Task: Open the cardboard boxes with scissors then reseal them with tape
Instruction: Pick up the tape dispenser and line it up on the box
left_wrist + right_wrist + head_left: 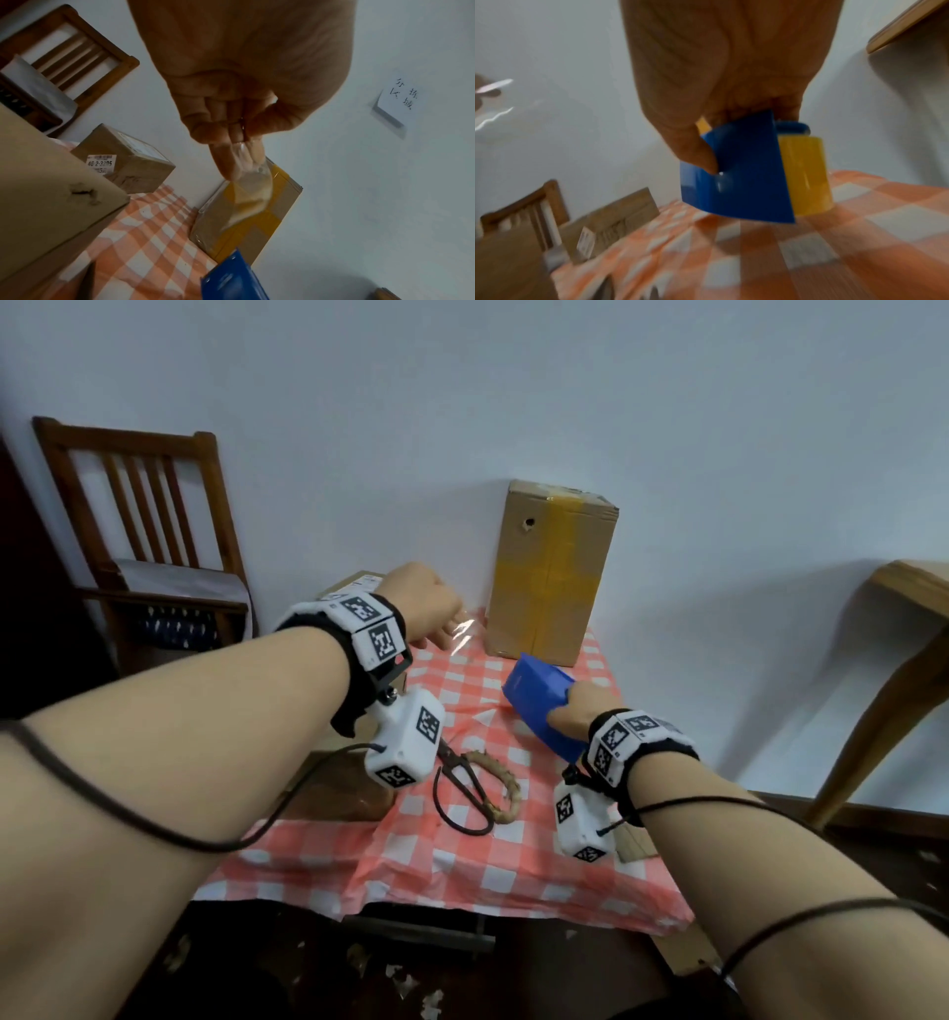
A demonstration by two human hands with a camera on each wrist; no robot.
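1. The right hand is clamped on a blue tape dispenser, thumb pressed into its blue side; the right wrist view shows a yellow roll of tape mounted in it, low over the checked cloth.
2. The left hand pinches the end of a clear strip of tape between thumb and fingers, with the other fingers curled in.
3. The two hands are well apart, the left raised at the far left of the counter, the right nearer the middle.
4. A tall cardboard box stands upright against the wall at the far edge of the counter, with yellow tape running across its top and down its front.
5. A smaller labelled box sits at the far left of the counter, beside a wooden chair.
6. Scissors lie on the cloth near the front, beside a ring of rope, apart from both hands.
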